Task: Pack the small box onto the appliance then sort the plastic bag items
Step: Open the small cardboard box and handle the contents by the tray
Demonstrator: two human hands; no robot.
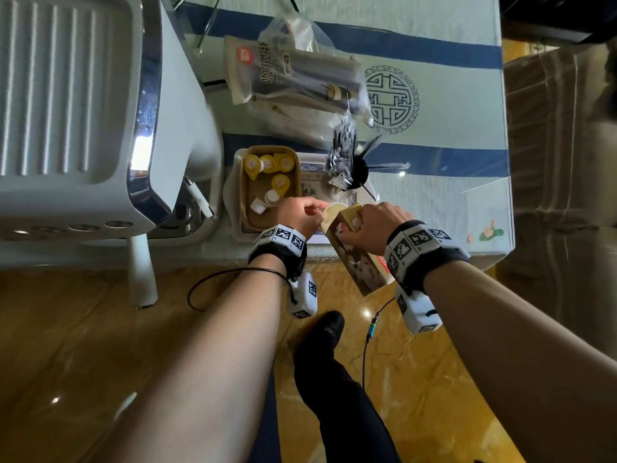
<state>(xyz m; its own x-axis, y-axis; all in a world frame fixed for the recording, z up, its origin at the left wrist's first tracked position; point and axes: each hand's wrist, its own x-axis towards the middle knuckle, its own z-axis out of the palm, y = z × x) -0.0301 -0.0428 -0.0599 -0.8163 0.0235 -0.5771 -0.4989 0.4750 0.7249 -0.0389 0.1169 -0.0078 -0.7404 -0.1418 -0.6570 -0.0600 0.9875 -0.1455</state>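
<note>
Hands: right hand (377, 225) gripping small box (354, 252), left hand (298, 213) at its flap.

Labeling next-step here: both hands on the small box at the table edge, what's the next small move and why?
Probably close the flap. The right hand grips the small box, tilted at the table's near edge, while the left hand pinches its open top flap. The appliance top sits bare on the left, so the box isn't packed yet.
</note>
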